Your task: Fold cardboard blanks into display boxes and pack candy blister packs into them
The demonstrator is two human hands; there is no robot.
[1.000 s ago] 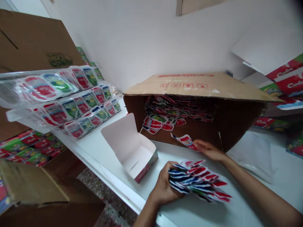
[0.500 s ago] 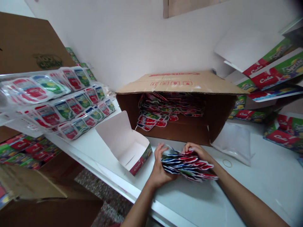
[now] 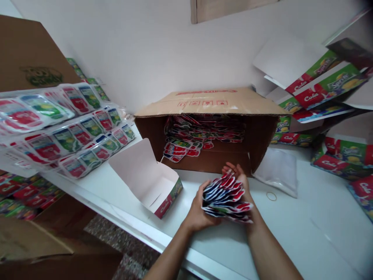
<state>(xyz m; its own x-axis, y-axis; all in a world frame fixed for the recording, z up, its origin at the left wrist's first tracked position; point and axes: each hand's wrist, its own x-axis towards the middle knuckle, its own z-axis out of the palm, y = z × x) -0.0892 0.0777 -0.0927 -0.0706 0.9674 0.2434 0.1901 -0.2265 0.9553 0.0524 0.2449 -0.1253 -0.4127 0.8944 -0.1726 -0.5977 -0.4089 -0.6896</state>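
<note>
left hand (image 3: 198,212): clasped on the near-left edge of the stack of sachets (image 3: 225,196), squaring it up.
right hand (image 3: 239,179): cupped along the stack's far-right side, fingers spread to keep the sachets from fanning.
stack of sachets: pressed between both hands, just above the counter (image 3: 291,229).
open carton (image 3: 151,182): just left of the hands, lid up.
cardboard box (image 3: 210,128): just beyond the hands, on its side, more sachets inside.
</note>
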